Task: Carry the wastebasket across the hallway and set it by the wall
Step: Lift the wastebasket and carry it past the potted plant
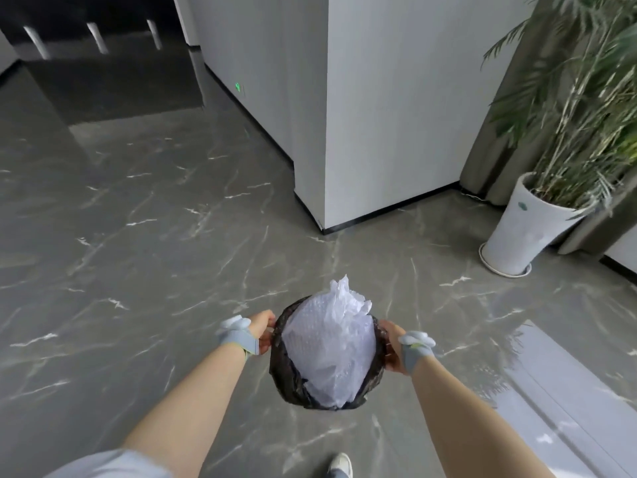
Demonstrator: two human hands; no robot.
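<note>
Your left hand (262,330) and right hand (393,343) each clamp the wastebasket (325,357) rim at 9 and 3, lifted off the floor (138,236), stuffed with white wrap (334,343). Mid-carry. Wall (396,115) at 12, planter (524,225) at 2. Set-down not yet done.

— Any writing to read here?
— No readable words or numbers. A small green lit sign (238,87) sits low on the grey wall (262,63) at about eleven o'clock, too blurred to read.
— And the white planter (524,225)?
— A round green mark (523,205) at two o'clock, illegible.
</note>
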